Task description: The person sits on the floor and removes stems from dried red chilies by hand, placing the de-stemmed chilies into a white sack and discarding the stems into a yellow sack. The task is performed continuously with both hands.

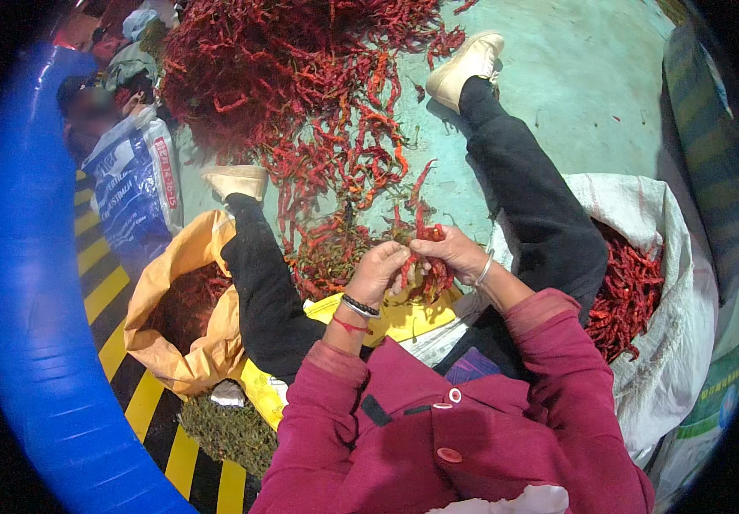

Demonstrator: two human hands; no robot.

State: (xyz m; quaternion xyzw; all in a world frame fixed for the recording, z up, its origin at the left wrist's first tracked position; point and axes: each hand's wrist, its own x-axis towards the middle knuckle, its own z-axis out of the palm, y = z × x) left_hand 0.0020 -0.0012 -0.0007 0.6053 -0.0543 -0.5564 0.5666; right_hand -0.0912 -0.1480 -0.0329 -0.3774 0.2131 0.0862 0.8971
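Between my spread legs, both hands meet over a yellow sack (350, 315) lying across my lap. My right hand (457, 254) grips several dried red chilli peppers (437, 283), which hang below its fingers. Close against it, the thumb and fingers of my left hand (374, 266) pinch a red chilli (408, 265); the fingers partly hide where they hold it. Just beyond my hands, loose chillies with stems and dry bits (331, 254) lie on the pale green floor (562, 77). They run up to a large heap of red chillies (260, 70).
On the left stands an open orange sack (180, 238) with chillies inside; a white woven sack (665, 385) of chillies stands right. A clump of dry stems (231, 424) lies on the striped ground. A blue inflated-looking wall (29, 257) curves along the left. Another person (96, 112) sits behind a printed sack (131, 186).
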